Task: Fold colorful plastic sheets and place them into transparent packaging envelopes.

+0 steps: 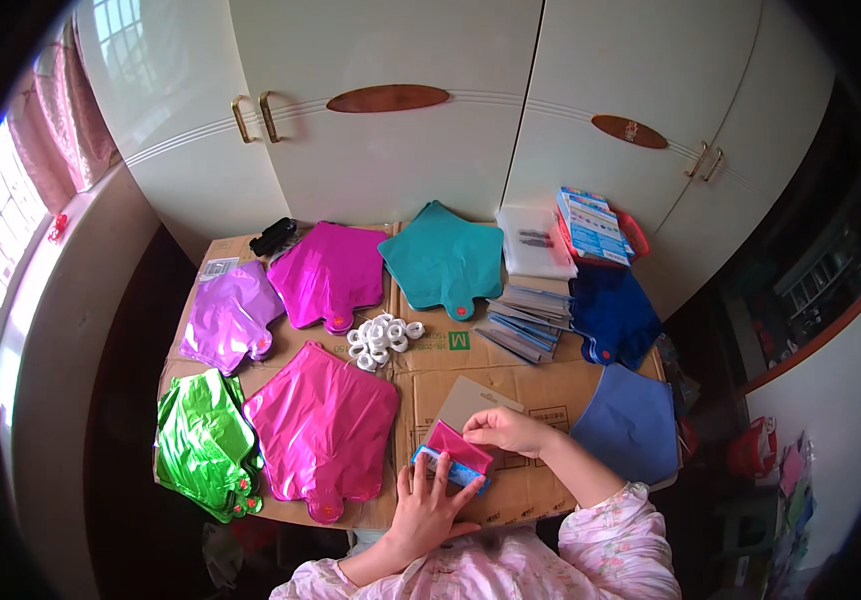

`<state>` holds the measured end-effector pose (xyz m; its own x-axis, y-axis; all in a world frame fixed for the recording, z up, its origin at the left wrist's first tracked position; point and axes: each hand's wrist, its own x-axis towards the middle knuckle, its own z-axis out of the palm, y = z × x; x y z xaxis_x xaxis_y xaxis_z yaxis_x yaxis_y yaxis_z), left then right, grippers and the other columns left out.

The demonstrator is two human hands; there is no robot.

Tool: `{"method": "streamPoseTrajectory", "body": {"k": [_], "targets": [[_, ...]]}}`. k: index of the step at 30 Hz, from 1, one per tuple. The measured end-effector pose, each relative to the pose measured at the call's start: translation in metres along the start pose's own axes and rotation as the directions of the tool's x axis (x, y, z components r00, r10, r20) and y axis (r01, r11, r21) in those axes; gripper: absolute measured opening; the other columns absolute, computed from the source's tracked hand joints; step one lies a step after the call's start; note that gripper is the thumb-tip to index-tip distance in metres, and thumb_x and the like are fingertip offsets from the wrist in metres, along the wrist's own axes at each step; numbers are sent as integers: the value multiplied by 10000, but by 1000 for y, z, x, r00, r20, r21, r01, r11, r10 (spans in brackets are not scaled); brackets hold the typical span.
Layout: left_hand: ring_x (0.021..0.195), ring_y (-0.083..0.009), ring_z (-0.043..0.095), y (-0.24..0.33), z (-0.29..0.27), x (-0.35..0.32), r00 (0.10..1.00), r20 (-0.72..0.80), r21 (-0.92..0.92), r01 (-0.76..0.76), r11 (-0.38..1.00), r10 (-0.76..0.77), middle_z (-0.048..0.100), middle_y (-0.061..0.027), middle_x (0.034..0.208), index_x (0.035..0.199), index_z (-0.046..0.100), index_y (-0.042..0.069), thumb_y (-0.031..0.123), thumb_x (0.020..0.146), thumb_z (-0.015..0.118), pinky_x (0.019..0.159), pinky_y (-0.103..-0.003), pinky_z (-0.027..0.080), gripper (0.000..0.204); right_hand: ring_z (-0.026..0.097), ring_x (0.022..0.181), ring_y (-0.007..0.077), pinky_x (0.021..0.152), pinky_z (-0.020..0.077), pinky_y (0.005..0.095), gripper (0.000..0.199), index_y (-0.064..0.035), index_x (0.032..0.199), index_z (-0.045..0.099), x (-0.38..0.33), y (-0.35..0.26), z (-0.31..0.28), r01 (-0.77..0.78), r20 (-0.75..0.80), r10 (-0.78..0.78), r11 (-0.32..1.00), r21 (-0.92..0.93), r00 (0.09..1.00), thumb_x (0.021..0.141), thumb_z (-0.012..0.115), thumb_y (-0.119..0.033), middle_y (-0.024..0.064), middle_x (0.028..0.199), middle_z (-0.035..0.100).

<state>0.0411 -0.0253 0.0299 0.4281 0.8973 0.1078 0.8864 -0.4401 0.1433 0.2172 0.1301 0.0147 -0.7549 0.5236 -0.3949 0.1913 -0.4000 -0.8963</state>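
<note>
**Here, two hands on a folded pink balloon**

Near the front edge of the cardboard-covered table [511, 500], the left hand [429, 510] lies flat with fingers spread, pressing a blue-edged packet [448, 468] and the lower side of a folded magenta foil balloon [459, 447]. The right hand [507, 430] curls its fingers over the balloon's upper corner, pinching it. Just left lies a flat pink star balloon [323, 425], beside a green one [203, 442]. White ribbon rolls [383, 338] sit farther back.

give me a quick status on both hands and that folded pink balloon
Left hand flat on the blue card. Right hand pinching the folded pink balloon over it. Big pink foil balloon close at left, not blocking.
</note>
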Motion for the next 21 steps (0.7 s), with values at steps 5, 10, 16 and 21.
{"method": "streamPoseTrajectory", "body": {"k": [5,10,16,21], "targets": [[1228,-520,329,-1,3,-1,1000,-16,-22,-7,1000,7,340,-260,1389,1347,467,363,681,707,589,928,-630,306,725,591,885,75,790,476,227,208,21,1037,617,-2,-2,4,3,15,-3,999,37,1000,906,604,-140,43,973,651],[1215,-510,356,0,1,-1,1000,-16,-7,-5,1000,5,354,-266,1382,1366,432,375,671,703,596,940,-614,319,744,602,884,77,795,481,232,259,31,1094,605,-1,-1,1,-68,55,68,998,-3,996,906,601,-147,52,989,659],[1204,-506,371,-1,1,-1,1000,-29,-14,-9,1000,8,376,-256,1368,1366,431,376,662,708,600,934,-616,329,738,595,889,94,813,472,247,294,58,1121,596,4,5,-6,-131,-19,130,970,-207,991,916,588,-152,58,1027,648],[1211,-463,383,-2,3,-1,999,-43,15,-8,1000,8,389,-209,1374,1350,451,345,614,760,586,931,-612,333,662,600,739,106,707,473,261,241,0,1024,645,2,5,-4,40,-116,-97,909,-416,988,880,625,-191,58,855,684]]}}
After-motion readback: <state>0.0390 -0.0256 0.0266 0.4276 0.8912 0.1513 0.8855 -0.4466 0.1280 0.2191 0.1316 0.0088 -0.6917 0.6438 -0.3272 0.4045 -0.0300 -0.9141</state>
